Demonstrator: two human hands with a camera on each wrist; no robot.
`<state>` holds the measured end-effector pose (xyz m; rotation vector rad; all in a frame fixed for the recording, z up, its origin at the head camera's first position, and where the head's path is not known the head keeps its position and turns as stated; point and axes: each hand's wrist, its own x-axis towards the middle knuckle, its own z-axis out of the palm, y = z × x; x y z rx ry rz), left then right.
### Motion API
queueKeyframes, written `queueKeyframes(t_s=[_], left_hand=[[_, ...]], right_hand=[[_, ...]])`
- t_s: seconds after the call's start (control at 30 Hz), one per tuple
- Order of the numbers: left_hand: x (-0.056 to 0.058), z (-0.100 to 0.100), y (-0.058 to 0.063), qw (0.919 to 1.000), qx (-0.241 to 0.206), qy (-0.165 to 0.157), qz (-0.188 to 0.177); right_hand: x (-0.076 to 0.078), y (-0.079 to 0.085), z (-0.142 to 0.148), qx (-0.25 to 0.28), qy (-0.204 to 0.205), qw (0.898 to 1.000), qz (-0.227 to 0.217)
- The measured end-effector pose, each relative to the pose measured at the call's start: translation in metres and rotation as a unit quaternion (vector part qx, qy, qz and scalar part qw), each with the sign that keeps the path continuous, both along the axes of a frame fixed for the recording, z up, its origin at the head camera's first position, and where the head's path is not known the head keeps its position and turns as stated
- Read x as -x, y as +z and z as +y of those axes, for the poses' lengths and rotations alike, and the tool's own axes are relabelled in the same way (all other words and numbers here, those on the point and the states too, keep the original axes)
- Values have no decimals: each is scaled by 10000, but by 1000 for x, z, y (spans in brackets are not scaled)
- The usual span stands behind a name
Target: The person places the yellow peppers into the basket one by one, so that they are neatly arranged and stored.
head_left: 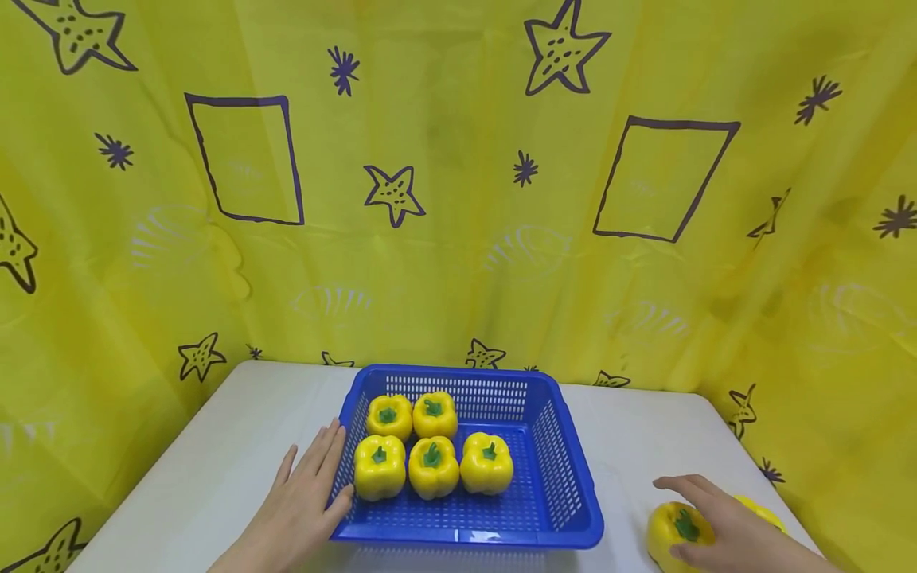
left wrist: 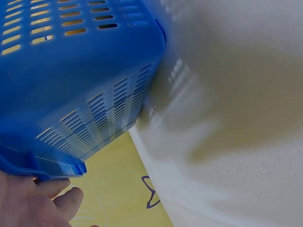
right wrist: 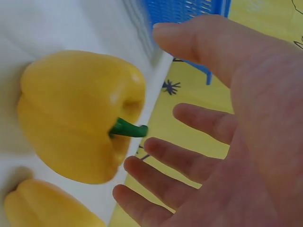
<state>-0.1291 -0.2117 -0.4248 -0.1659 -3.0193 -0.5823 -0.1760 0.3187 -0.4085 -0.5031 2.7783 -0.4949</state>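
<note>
A blue plastic basket (head_left: 530,493) holds several yellow bell peppers (head_left: 434,468) with green stems, grouped toward its left side. My left hand (head_left: 304,489) rests against the basket's left rim with its fingers extended. Out to the right, my right hand (head_left: 723,517) hovers over a yellow bell pepper (head_left: 662,541) on the table. In the right wrist view, the fingers and thumb are spread, and a gap shows between them and that pepper (right wrist: 75,113). Another yellow pepper (right wrist: 47,208) lies beside it, mostly hidden behind the right hand in the head view.
The basket stands on a white-covered table (head_left: 286,398). A yellow curtain (head_left: 444,263) with drawn stars and shapes hangs behind and along both sides. The basket's front wall lies close to the lower edge of the head view.
</note>
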Motion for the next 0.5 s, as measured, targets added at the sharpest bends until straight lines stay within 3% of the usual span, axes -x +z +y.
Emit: queueKeyframes(t_s=[0.2,0.5], left_hand=[[0,-1,-1,10000,26,-17,-35],[0,-1,-1,10000,13,27,-94]], right_hand=[[4,-14,-1,191,-74,9988,-436],[6,-17,-8,306,-531,9948,-817]])
